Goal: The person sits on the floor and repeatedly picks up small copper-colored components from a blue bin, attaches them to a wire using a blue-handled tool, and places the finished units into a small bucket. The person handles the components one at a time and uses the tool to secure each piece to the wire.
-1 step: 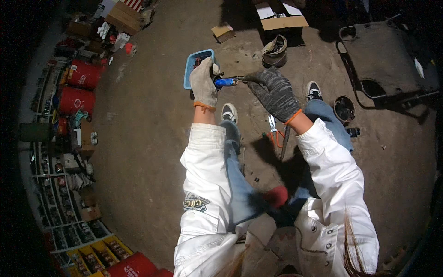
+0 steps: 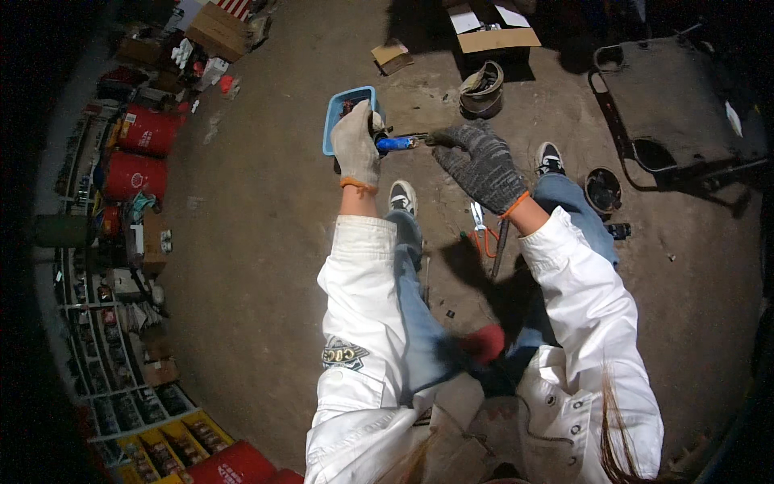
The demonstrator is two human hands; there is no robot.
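Observation:
My left hand (image 2: pixel 355 145), in a pale work glove with an orange cuff, is closed around a short blue cylindrical piece (image 2: pixel 393 144). A bright metallic end sticks out of it to the right, and thin dark strips (image 2: pixel 409 135) lie just above. My right hand (image 2: pixel 480 164), in a dark grey glove, has its thumb and forefinger pinched at the tips of those strips; what lies between them is too small to make out. Behind my left hand stands a light blue plastic basin (image 2: pixel 330 125) with reddish and dark pieces inside, partly hidden by the glove.
On the floor between my feet lie scissors with orange handles (image 2: pixel 486 240) and a dark rod (image 2: pixel 500 248). A bucket (image 2: pixel 482 101), an open carton (image 2: pixel 498 39) and a dark round pot (image 2: pixel 603 190) stand farther out. Shelves and red drums (image 2: pixel 135 176) line the left; a metal-framed chair (image 2: pixel 677 105) is at right.
The view has shifted very slightly. My right fingertips look a little farther from the metallic end of the blue piece; my left hand keeps its hold.

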